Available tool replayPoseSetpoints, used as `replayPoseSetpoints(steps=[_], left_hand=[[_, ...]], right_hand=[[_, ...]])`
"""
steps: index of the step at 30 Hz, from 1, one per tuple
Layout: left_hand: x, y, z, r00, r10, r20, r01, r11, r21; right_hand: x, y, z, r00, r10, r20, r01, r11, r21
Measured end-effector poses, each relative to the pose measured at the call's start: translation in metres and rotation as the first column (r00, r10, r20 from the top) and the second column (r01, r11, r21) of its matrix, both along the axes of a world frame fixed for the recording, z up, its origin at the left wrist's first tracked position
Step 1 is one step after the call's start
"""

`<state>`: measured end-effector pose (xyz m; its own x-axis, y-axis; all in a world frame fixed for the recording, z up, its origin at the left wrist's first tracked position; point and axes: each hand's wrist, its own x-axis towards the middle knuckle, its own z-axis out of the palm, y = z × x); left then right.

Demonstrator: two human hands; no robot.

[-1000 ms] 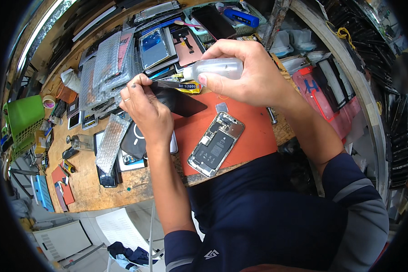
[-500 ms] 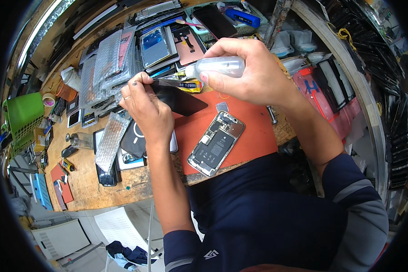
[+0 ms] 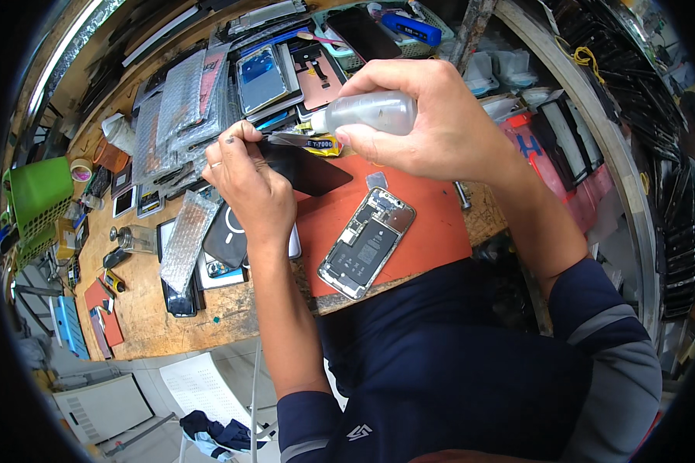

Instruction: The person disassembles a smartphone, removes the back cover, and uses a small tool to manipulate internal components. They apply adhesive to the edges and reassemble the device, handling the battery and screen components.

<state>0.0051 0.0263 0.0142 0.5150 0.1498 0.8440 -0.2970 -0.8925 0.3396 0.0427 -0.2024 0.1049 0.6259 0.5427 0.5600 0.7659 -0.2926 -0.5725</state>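
Note:
My left hand (image 3: 251, 174) pinches the upper left edge of a thin black panel (image 3: 316, 171), probably a phone screen, which it holds tilted over an orange-red mat (image 3: 440, 224). In my right hand (image 3: 440, 116) is a translucent squeeze bottle (image 3: 378, 113). The bottle lies nearly sideways, its pale nozzle pointing left just above the panel; whether liquid comes out is too small to see. Below my hands, an opened phone (image 3: 367, 243) rests on the mat with its battery and boards bare. A small clear square piece (image 3: 377, 180) sits by its top end.
Bubble-wrapped parts (image 3: 162, 116) are piled at the back left, with phone panels (image 3: 266, 77) beside them. A yellow glue packet (image 3: 324, 146) lies behind the black panel. To the left stand a glass jar (image 3: 135, 239) and a green basket (image 3: 42, 193). Right of the mat is a small metal cylinder (image 3: 462, 194).
The bottle in my right hand has shifted slightly left, nozzle closer to my left hand. My left hand and the black panel stay almost still.

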Motion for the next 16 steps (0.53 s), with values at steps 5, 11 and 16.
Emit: replayPoseSetpoints(steps=[5,11,16], left_hand=[[-0.0005,-0.0010,0.0008,1.000,-0.006,-0.003,0.006,1.000,-0.002],[-0.0004,-0.0015,0.0008,1.000,-0.008,0.000,0.008,1.000,0.001],[-0.0007,-0.0008,0.0011,1.000,-0.006,-0.011,0.006,1.000,-0.002]], right_hand=[[-0.0024,-0.0001,-0.0020,1.000,-0.016,0.010,0.015,0.999,0.029],[-0.0036,-0.0009,-0.0022,0.999,-0.028,0.019,0.027,0.999,0.023],[-0.0046,-0.0021,-0.0011,0.999,-0.028,0.023,0.028,1.000,-0.004]])
